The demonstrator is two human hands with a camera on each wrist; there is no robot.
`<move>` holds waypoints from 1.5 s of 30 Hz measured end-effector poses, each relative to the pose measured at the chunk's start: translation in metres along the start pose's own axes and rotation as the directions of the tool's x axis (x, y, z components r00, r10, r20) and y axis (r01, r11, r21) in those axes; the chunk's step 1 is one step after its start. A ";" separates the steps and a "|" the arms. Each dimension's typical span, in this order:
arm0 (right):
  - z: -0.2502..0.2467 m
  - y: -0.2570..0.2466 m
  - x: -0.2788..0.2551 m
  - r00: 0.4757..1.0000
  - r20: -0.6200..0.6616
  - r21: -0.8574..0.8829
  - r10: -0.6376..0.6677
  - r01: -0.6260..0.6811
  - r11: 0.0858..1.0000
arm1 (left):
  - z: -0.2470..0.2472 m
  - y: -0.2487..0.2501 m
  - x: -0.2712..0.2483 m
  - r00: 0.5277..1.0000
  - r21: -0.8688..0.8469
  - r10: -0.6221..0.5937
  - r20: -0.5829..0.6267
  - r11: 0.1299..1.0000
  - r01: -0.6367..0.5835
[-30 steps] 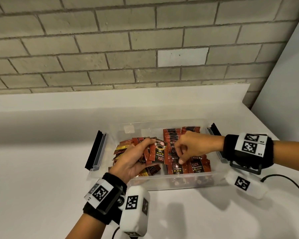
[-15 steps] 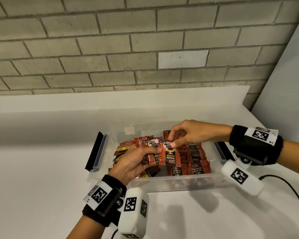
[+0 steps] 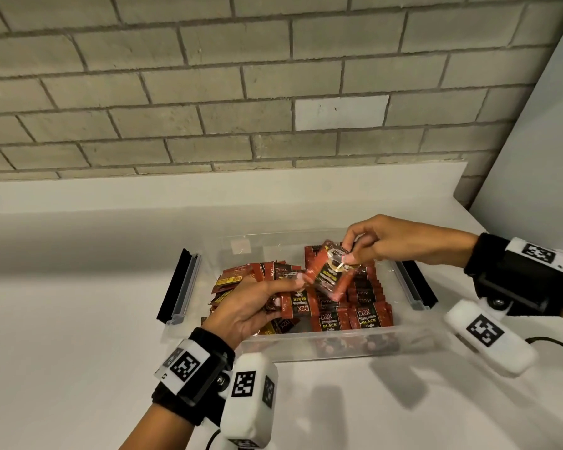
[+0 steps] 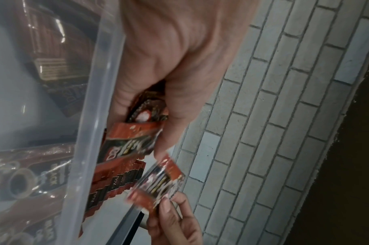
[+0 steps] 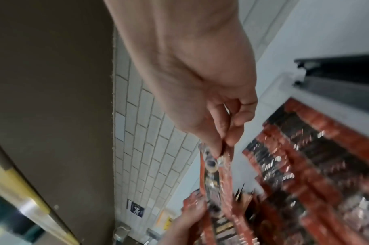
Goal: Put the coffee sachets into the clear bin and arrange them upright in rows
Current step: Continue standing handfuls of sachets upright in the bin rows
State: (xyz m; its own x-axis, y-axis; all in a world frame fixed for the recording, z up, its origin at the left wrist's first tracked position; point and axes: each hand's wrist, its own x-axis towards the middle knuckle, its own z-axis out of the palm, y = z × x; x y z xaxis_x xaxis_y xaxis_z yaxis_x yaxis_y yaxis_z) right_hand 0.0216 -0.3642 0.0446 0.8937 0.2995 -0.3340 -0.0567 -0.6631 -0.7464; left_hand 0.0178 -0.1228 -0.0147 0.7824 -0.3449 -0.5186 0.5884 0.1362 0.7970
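The clear bin (image 3: 413,344) sits on the white counter and holds red and black coffee sachets. Rows of upright sachets (image 3: 368,311) fill its right half; a loose pile (image 3: 238,279) lies on the left. My left hand (image 3: 260,303) hovers over the bin's front left and grips a small bundle of sachets (image 3: 298,305) (image 4: 129,144). My right hand (image 3: 364,245) is raised over the bin's back and pinches one sachet (image 3: 332,276) (image 5: 213,167) (image 4: 158,185) by its top edge, hanging tilted above the rows.
Black and grey lid clips (image 3: 179,287) (image 3: 415,287) fold out at both ends of the bin. A brick wall (image 3: 241,92) rises behind the counter; a white panel (image 3: 533,157) stands on the right. A black cable (image 3: 553,344) runs on the counter at right.
My right hand left the rows, reached to the bundle in my left hand, took one sachet and lifted it up and to the right. The left hand stayed over the bin.
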 end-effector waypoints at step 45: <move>0.028 0.036 -0.009 0.998 0.053 -0.813 -0.025 0.058 0.580 | -0.002 0.003 0.002 0.979 -0.150 0.077 -0.188 0.983 -0.106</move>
State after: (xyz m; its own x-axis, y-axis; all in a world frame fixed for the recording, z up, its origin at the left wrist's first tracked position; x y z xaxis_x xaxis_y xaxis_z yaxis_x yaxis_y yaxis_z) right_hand -0.0008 -0.3718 0.0047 0.8698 0.3521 -0.3456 0.3806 -0.9246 0.0157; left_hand 0.0217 -0.1215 -0.0146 0.8500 -0.1528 -0.5042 0.5257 0.3095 0.7924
